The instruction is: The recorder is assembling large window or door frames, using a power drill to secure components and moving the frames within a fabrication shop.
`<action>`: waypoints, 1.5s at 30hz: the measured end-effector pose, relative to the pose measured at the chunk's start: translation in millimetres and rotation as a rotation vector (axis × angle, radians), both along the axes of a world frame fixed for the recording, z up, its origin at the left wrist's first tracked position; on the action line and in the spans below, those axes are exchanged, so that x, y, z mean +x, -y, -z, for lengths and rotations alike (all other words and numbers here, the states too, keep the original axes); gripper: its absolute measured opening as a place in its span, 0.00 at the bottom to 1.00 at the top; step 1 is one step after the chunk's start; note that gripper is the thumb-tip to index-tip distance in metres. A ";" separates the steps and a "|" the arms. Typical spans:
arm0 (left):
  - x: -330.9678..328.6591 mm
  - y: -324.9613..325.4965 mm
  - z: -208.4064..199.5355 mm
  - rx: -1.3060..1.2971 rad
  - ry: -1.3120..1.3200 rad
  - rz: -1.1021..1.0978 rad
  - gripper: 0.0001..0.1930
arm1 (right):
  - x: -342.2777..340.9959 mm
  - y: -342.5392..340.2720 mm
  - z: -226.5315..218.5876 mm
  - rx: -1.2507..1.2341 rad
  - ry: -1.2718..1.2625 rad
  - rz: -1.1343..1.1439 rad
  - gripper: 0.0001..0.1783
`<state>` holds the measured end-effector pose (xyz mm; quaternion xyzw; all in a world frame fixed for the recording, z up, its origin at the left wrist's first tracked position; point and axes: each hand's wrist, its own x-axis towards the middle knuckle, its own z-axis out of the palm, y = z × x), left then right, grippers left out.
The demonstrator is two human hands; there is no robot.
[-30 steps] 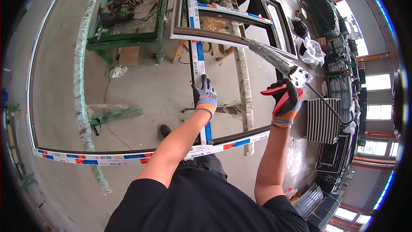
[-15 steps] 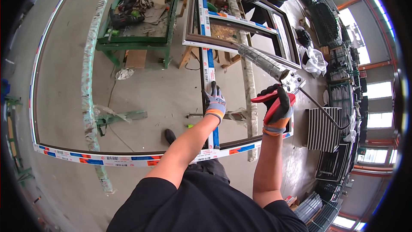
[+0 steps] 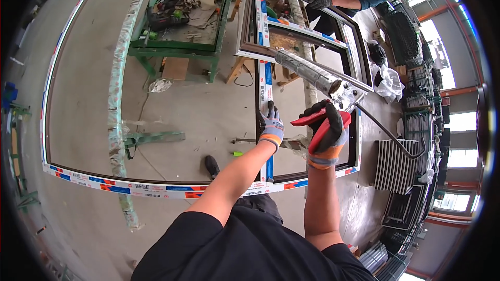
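Observation:
My right hand [image 3: 329, 132], in a black, grey and orange glove, is closed round the red handle of a silver caulking gun [image 3: 307, 73]. Its barrel slants up and left, with the front end over the near corner of a smaller frame and a bent black rod trailing from the back. My left hand [image 3: 271, 126], gloved in grey with dark fingertips, rests on the upright bar [image 3: 265, 88] of a large window frame [image 3: 140, 187]. Its visible fingers are stretched along the bar. White, blue and red protective film covers much of the large frame.
A smaller brown frame [image 3: 252, 48] lies across the far part. A co-worker's gloved hand [image 3: 319, 1] touches it. A green bench [image 3: 172, 48] holds tools and scraps. Film-wrapped support rails [image 3: 119, 73] run beneath the frame. Stacked profiles [image 3: 398, 164] stand at right.
The whole view has shifted, so the frames appear farther right. The caulking gun and my right hand have moved left relative to the upright bar. My left hand stays on the bar.

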<state>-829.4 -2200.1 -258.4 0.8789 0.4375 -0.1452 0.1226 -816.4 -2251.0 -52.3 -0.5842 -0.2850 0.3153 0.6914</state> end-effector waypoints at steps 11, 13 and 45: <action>21.7 -0.1 51.4 -0.140 0.125 -0.029 0.25 | -21.8 -15.9 9.2 0.021 -0.119 -0.112 0.16; 21.7 2.5 49.6 -0.112 0.318 -0.025 0.23 | -18.1 -17.7 12.1 0.017 -0.070 -0.117 0.16; 17.8 -8.5 15.5 0.478 0.286 -0.396 0.37 | 319.2 199.8 153.3 -0.333 0.108 0.128 0.09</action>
